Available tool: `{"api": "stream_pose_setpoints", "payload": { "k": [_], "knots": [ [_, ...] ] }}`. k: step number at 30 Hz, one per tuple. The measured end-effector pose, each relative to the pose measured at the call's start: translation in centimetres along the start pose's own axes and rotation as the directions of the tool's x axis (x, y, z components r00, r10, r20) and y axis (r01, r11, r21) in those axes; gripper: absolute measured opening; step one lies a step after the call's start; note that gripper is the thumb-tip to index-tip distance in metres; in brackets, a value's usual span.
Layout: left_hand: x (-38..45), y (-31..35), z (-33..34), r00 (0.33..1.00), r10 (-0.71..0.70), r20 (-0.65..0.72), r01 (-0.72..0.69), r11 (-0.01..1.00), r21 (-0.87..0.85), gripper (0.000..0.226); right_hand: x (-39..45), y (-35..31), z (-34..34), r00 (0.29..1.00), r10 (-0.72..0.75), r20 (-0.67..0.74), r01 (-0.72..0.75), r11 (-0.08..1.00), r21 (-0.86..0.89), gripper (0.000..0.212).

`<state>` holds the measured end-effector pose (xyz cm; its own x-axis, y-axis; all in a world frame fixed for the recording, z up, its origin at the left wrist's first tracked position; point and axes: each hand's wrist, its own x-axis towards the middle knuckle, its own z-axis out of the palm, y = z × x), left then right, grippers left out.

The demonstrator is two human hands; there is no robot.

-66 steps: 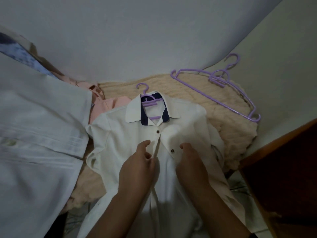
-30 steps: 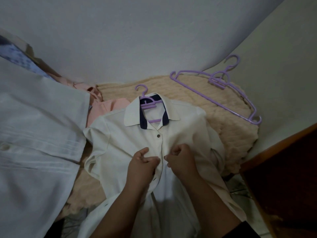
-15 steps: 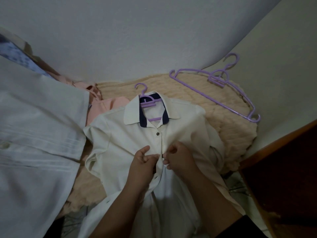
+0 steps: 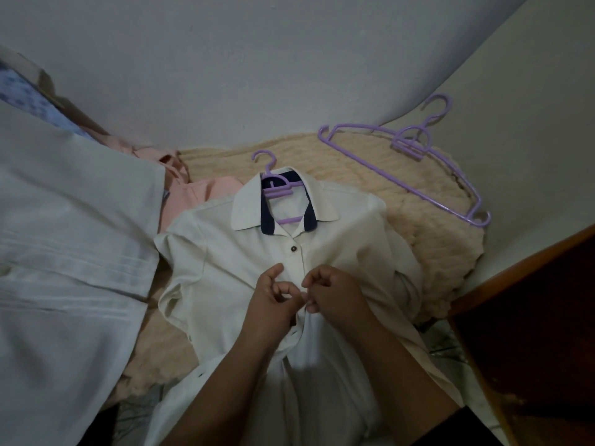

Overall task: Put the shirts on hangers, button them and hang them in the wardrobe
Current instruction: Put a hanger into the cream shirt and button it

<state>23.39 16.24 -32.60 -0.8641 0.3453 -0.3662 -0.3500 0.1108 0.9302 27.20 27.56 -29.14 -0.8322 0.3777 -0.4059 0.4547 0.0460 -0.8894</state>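
A cream shirt [image 4: 225, 252] with a navy inner collar lies flat on a beige knitted blanket, with a purple hanger [image 4: 273, 185] inside its neck. Its top button [image 4: 293, 249] is fastened. My left hand [image 4: 273, 300] and my right hand [image 4: 331, 291] meet at the front placket just below that button. Both pinch the placket edges with curled fingers, and the fingertips hide the button they work on. A second, empty purple hanger [image 4: 418, 175] lies on the blanket at the back right.
A pale white shirt [image 4: 64, 252] hangs large at the left, with a pink garment [image 4: 199, 194] behind it. The beige blanket [image 4: 434, 246] ends near a wooden furniture edge [image 4: 515, 268] on the right. A plain wall stands behind.
My hands came together at the placket and closed on its edges below the top button. The shirt's front panels, apart 2.2 s ago, now lie joined at the chest.
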Motion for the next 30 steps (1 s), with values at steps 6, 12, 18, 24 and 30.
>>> {"api": "stream_pose_setpoints", "payload": {
  "k": [6, 12, 18, 24, 30],
  "knots": [
    [-0.6, -0.5, 0.5, 0.994, 0.101, -0.046, -0.097, 0.993, 0.070, 0.071, 0.1, 0.4, 0.0, 0.999, 0.030, -0.016, -0.030, 1.000, -0.006, 0.024],
    [-0.6, -0.5, 0.4, 0.994, 0.087, -0.072, -0.083, 0.995, 0.052, 0.076, 0.0, 0.3, 0.0, 0.997, 0.075, -0.005, -0.074, 0.995, 0.071, 0.024],
    [-0.8, 0.0, 0.0, 1.000, -0.015, 0.010, 0.016, 0.986, -0.164, 0.065, -0.1, -0.3, -0.7, 0.993, 0.103, 0.064, -0.112, 0.980, 0.167, 0.025],
    [0.9, 2.7, -1.8, 0.947, -0.171, 0.271, 0.283, 0.846, -0.453, 0.063, 1.1, -2.1, -1.1, 0.976, 0.037, 0.215, -0.107, 0.939, 0.327, 0.021],
    [2.7, 7.6, -3.4, 0.974, -0.144, 0.175, 0.211, 0.861, -0.462, 0.025, 3.9, -5.8, -1.5, 0.991, -0.120, 0.056, 0.095, 0.937, 0.336, 0.020]
  ]
}}
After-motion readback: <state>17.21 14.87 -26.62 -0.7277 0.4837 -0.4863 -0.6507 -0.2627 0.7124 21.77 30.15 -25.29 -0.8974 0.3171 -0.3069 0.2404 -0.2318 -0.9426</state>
